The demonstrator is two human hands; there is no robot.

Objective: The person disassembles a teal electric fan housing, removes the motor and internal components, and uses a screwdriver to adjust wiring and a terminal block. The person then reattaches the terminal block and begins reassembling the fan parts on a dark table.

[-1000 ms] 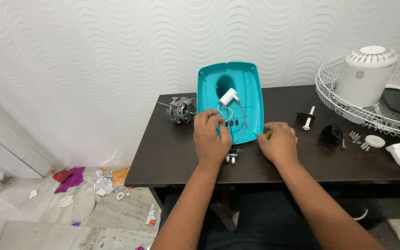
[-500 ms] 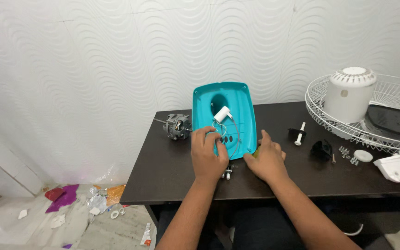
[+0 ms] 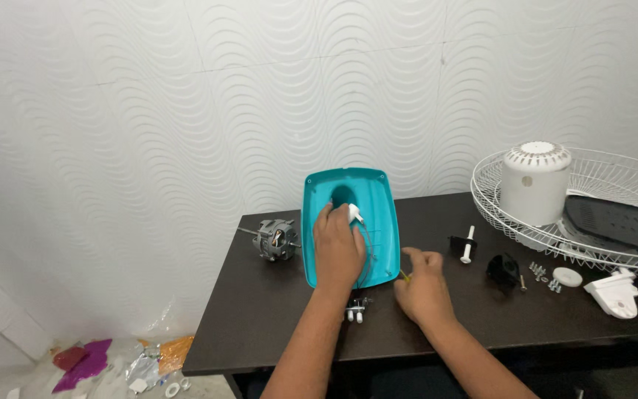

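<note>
— Teal plastic, that's what the shell (image 3: 348, 225) is: a rounded fan-base cover, propped on its lower edge near the middle of the table (image 3: 260, 332), hollow side facing the person, top leaning toward the wall.

— How would it handle?

— Light and fairly stiff, by the look of it, though thin walls like that may flex, and the smooth outside could slip. The rim seems the safest place to grip. The left hand (image 3: 337, 247) lies inside the hollow, fingers spread flat against it, next to a white plug (image 3: 353, 213) with thin wires (image 3: 367, 247) trailing down. Those wires look delicate.

— And the other hand?

— The right hand (image 3: 424, 288) hovers just right of the shell's lower corner, fingers loosely curled; something small and yellow (image 3: 405, 277) shows at the fingertips, too little of it to name.

— What's around it?

— A grey motor (image 3: 275, 239) toward the table's left edge, small white pieces (image 3: 357, 310) in front near the front edge. Farther right are a white peg (image 3: 467, 244), a black piece (image 3: 502, 269) and screws (image 3: 539, 270). At the right edge, a wire guard (image 3: 614, 177) holds a white housing (image 3: 534, 182).
</note>
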